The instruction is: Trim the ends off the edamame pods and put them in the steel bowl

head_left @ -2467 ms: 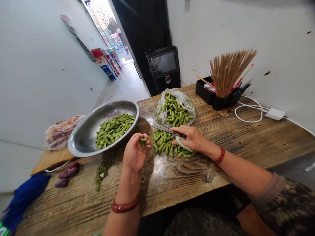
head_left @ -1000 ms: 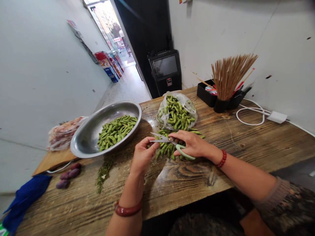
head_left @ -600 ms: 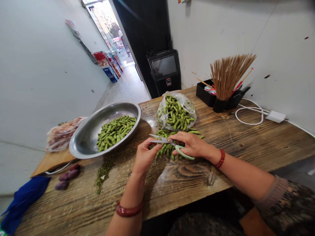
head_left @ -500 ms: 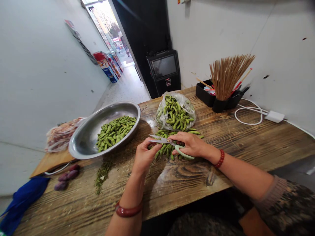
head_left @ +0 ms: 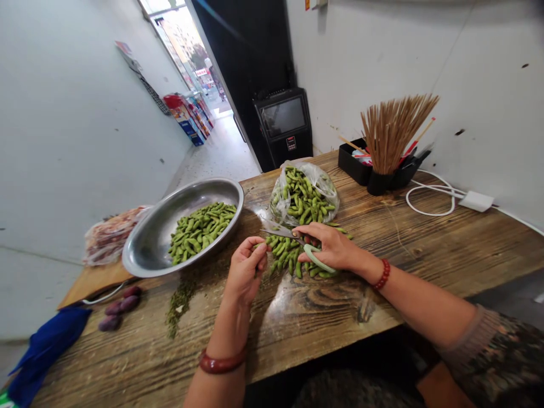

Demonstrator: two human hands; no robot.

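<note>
Scissors (head_left: 287,232) within right grip (head_left: 329,246)

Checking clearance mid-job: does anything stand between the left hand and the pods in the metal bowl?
Only the rim of the metal bowl rises between the left hand and the green pods inside. I see nothing else in that gap; the scissors in the right hand are off to the right.

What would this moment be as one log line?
left hand: pinching pod, mostly hidden | right hand: holding scissors | loose pods: on table | metal bowl: green pods inside
</note>
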